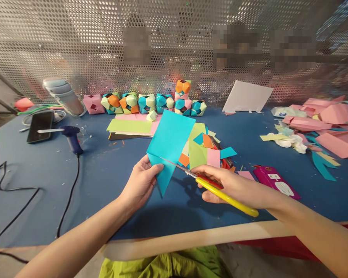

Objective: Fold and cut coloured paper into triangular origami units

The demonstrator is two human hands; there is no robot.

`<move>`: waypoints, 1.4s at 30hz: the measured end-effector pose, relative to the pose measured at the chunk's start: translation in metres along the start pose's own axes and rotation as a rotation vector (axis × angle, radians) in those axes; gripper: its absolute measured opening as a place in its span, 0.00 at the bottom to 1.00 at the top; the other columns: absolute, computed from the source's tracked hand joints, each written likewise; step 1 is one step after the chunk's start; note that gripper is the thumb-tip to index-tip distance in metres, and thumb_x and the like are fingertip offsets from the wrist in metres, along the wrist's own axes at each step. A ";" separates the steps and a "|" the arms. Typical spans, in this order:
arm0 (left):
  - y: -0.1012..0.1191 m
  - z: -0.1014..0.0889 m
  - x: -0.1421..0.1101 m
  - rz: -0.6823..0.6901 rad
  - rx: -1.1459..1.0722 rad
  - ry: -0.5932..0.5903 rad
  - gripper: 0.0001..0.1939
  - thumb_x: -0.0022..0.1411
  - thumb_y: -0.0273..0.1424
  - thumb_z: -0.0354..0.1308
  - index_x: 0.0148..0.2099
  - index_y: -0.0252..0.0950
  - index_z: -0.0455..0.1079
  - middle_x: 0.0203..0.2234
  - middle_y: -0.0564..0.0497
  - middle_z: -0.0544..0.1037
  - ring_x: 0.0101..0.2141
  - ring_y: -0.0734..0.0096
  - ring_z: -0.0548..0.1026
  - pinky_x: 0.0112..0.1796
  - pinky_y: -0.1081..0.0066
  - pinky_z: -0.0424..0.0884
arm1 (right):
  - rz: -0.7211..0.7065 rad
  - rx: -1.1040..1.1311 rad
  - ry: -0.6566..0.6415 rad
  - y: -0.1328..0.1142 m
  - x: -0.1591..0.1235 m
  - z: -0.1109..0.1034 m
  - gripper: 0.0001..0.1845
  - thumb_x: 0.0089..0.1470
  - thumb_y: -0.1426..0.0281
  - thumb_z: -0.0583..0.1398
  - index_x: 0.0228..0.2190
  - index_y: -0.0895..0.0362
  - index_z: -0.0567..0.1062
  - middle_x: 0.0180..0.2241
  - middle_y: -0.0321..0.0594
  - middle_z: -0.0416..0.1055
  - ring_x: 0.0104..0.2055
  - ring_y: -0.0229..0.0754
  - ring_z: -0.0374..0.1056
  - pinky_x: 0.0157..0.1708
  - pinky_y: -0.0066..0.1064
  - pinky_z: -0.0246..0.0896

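One turquoise sheet (176, 133) held up to the scissors (227, 199)

The left hand (140, 179) is closed in a pinch on the sheet's lower left edge, thumb in front and fingers behind, holding it clear of the table (104, 166). The right hand (224, 183) is curled round the yellow handles, and the narrow blades point left across the lower part of the sheet, just above the left thumb. They look nearly together; whether the paper is cut through along that line cannot be told.

Trimming the sheet seems to be the step in hand. The next move likely calls for keeping the sheet taut, the blades on their line and the left thumb below it.

Beyond the hands stands a row of folded paper balls (146, 103), with a paper stack (129, 125) nearer. Paper scraps (197, 154) lie just past the right hand, and a magenta power strip (277, 183) lies to its right. Well left of the left hand are a blue glue gun (72, 139) and a phone (40, 126).
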State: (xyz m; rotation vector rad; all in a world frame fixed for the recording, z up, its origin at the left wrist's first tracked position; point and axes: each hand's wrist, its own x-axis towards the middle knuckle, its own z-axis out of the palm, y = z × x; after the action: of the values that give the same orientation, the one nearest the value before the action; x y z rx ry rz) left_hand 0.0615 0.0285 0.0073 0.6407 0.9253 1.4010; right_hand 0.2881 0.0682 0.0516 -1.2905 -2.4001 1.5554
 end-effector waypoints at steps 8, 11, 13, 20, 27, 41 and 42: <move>0.000 0.001 0.001 0.007 -0.001 0.017 0.14 0.47 0.26 0.67 0.39 0.33 0.73 0.31 0.50 0.80 0.32 0.69 0.77 0.36 0.71 0.73 | -0.069 -0.015 0.008 0.006 -0.002 0.000 0.31 0.52 0.54 0.61 0.54 0.52 0.65 0.45 0.43 0.71 0.46 0.48 0.69 0.39 0.34 0.67; -0.001 0.001 0.000 0.005 0.009 0.021 0.15 0.46 0.26 0.67 0.39 0.33 0.73 0.32 0.49 0.80 0.35 0.66 0.78 0.39 0.69 0.74 | -0.077 -0.015 0.002 0.008 -0.002 0.000 0.30 0.53 0.54 0.61 0.54 0.53 0.65 0.45 0.43 0.71 0.46 0.48 0.69 0.40 0.35 0.67; -0.001 0.000 0.000 0.006 0.011 0.024 0.15 0.46 0.27 0.67 0.40 0.33 0.73 0.32 0.48 0.80 0.36 0.65 0.78 0.39 0.68 0.74 | -0.080 -0.018 -0.001 0.009 -0.002 0.000 0.30 0.53 0.54 0.61 0.54 0.52 0.65 0.44 0.43 0.71 0.45 0.47 0.69 0.40 0.35 0.67; 0.000 0.000 0.000 -0.004 0.010 0.011 0.16 0.47 0.26 0.67 0.41 0.32 0.73 0.34 0.48 0.81 0.35 0.66 0.78 0.38 0.71 0.74 | -0.089 -0.006 -0.014 0.016 0.001 0.001 0.29 0.55 0.54 0.60 0.54 0.53 0.65 0.41 0.40 0.70 0.44 0.44 0.67 0.42 0.35 0.64; 0.001 0.002 -0.001 -0.003 0.007 0.006 0.18 0.47 0.27 0.68 0.42 0.33 0.72 0.35 0.47 0.81 0.37 0.62 0.79 0.39 0.67 0.75 | -0.065 0.055 -0.031 0.013 0.003 0.002 0.29 0.54 0.53 0.60 0.53 0.53 0.65 0.41 0.39 0.68 0.40 0.41 0.66 0.39 0.33 0.63; 0.001 0.001 -0.001 -0.009 0.019 0.001 0.18 0.48 0.27 0.68 0.43 0.31 0.72 0.34 0.46 0.81 0.37 0.61 0.79 0.39 0.66 0.75 | -0.108 0.139 -0.014 0.029 0.009 0.006 0.26 0.55 0.57 0.61 0.52 0.52 0.67 0.37 0.36 0.67 0.36 0.38 0.63 0.36 0.30 0.61; 0.001 0.001 -0.001 -0.008 0.019 -0.001 0.18 0.48 0.27 0.68 0.43 0.31 0.72 0.34 0.46 0.81 0.37 0.61 0.79 0.39 0.67 0.75 | -0.105 0.153 -0.011 0.030 0.009 0.006 0.25 0.54 0.57 0.61 0.52 0.52 0.67 0.37 0.36 0.67 0.36 0.38 0.63 0.35 0.29 0.61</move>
State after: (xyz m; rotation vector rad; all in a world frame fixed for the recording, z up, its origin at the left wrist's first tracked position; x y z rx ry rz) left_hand 0.0622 0.0272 0.0087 0.6515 0.9406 1.3864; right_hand 0.2980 0.0743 0.0219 -1.1123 -2.2626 1.6821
